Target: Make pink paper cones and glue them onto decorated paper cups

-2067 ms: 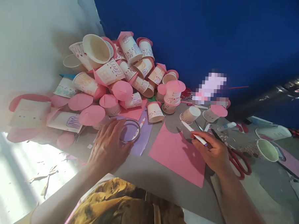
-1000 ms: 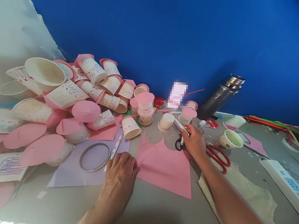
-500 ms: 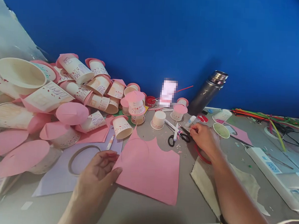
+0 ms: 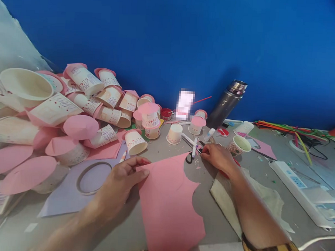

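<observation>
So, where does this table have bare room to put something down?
The table looks bare between the pink sheet and beige cloth, with a smaller patch between that sheet and the white hatless standing cup. It is crowded left, with heaped cups, and beside the right hand, with scissors, marker and paper scraps.

A blue wall point(image 4: 154, 36) behind a grey table point(image 4: 121, 230).
The blue, plain and deep, spans eleven round to two o'clock, with a soft shadow point(image 4: 228, 74) on it between one and two. At ten o'clock stands a whitish wall point(image 4: 8, 41) with a ragged edge. The tabletop spreads from eight to four, catching a pale sheen past three.
</observation>
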